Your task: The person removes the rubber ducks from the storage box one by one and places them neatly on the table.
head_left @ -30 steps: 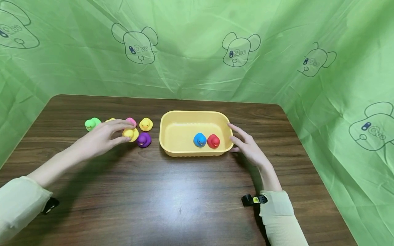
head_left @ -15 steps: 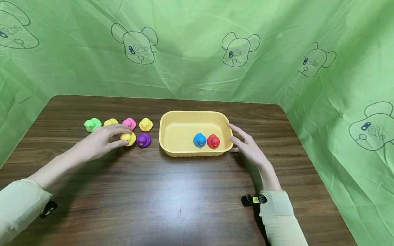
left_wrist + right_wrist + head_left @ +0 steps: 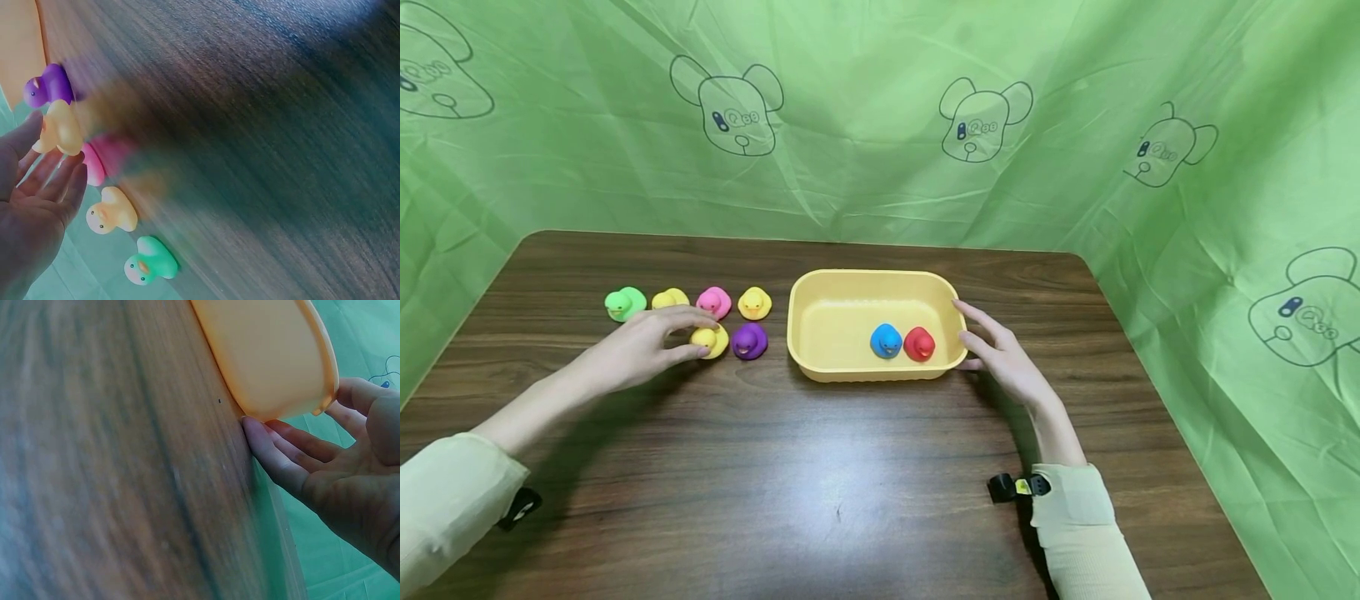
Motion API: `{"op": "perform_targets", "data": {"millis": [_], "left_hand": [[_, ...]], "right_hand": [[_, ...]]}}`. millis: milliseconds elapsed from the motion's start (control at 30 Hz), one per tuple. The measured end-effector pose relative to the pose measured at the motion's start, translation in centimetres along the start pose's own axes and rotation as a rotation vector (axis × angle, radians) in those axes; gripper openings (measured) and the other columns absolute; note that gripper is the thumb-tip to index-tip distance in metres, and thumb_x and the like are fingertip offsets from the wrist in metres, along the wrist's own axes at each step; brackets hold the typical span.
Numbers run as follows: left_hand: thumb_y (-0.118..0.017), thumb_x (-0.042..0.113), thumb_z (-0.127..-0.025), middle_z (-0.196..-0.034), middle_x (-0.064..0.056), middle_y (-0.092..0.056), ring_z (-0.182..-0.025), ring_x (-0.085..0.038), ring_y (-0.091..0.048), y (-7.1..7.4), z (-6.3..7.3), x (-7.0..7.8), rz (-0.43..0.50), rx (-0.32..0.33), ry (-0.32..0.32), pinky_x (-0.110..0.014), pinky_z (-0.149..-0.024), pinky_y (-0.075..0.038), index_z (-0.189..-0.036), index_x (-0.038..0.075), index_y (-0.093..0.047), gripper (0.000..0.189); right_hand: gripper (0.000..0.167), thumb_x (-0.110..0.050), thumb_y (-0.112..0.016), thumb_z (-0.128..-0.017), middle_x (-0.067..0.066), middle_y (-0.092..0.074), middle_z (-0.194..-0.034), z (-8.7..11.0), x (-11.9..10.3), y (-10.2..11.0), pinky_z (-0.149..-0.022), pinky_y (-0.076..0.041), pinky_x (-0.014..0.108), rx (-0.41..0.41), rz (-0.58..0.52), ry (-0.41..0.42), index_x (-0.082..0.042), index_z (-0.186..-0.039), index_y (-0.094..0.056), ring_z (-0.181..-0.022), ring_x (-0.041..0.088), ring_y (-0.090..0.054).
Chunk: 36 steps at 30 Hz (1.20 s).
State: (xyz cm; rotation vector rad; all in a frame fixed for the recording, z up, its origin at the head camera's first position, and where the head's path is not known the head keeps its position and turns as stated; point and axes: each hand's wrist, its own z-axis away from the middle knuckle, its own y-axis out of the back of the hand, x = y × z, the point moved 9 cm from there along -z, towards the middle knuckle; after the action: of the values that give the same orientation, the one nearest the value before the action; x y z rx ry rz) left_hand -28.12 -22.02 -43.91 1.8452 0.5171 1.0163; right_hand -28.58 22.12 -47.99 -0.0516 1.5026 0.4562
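A yellow rubber duck (image 3: 709,342) is pinched between the thumb and fingers of my left hand (image 3: 643,346), at the near row on the left of the table. Right beside it sits a purple duck (image 3: 749,342). Behind stand a green duck (image 3: 626,304), another yellow duck (image 3: 668,298) partly covered by the hand, a pink duck (image 3: 714,302) and a third yellow duck (image 3: 755,303). My right hand (image 3: 1006,357) touches the right end of a yellow plastic tub (image 3: 880,374) with extended fingers. Inside the tub are a blue duck (image 3: 887,341) and a red duck (image 3: 919,344).
A dark wood-grain table (image 3: 820,492) carries everything. Green cloth (image 3: 865,125) with printed bear outlines hangs behind it and along the sides. Each wrist wears a black camera; the right one (image 3: 1002,488) hangs near the sleeve cuff.
My left hand has brought the yellow duck slightly left and toward me, down beside the purple one. More of the pink duck shows now. The right hand and tub stay put.
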Motion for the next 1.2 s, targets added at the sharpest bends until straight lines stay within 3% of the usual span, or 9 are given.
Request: {"op": "perform_targets", "data": {"millis": [200, 667, 1200], "left_hand": [[-0.08, 0.015, -0.089, -0.126, -0.013, -0.074, -0.122, -0.036, -0.066, -0.3, 0.0, -0.5, 0.002, -0.022, 0.019, -0.052, -0.101, -0.048, -0.119, 0.009, -0.074, 0.031], [-0.08, 0.016, -0.089, -0.125, -0.013, -0.074, -0.123, -0.037, -0.066, -0.7, 0.0, -1.2, -0.012, -0.028, 0.027, -0.054, -0.102, -0.048, -0.119, 0.009, -0.074, 0.031], [-0.082, 0.016, -0.087, -0.126, -0.013, -0.074, -0.122, -0.037, -0.066, -0.3, 0.0, -0.9, -0.005, -0.013, 0.031, -0.055, -0.101, -0.048, -0.121, 0.008, -0.073, 0.036]], "right_hand": [[0.056, -0.021, -0.049, -0.11, 0.016, -0.033, -0.166, 0.0, 0.0, 0.0, -0.089, -0.063, 0.036, -0.002, 0.007, 0.004, -0.017, -0.162, -0.032, -0.134, 0.043, -0.054], [0.056, -0.022, -0.05, -0.11, 0.017, -0.034, -0.165, 0.1, -0.2, 0.0, -0.089, -0.063, 0.037, 0.0, 0.011, 0.0, -0.016, -0.162, -0.031, -0.133, 0.043, -0.055], [0.056, -0.021, -0.049, -0.11, 0.019, -0.036, -0.163, 0.0, -0.1, -0.1, -0.088, -0.063, 0.035, -0.003, -0.005, 0.001, -0.017, -0.162, -0.032, -0.132, 0.042, -0.055]]}}
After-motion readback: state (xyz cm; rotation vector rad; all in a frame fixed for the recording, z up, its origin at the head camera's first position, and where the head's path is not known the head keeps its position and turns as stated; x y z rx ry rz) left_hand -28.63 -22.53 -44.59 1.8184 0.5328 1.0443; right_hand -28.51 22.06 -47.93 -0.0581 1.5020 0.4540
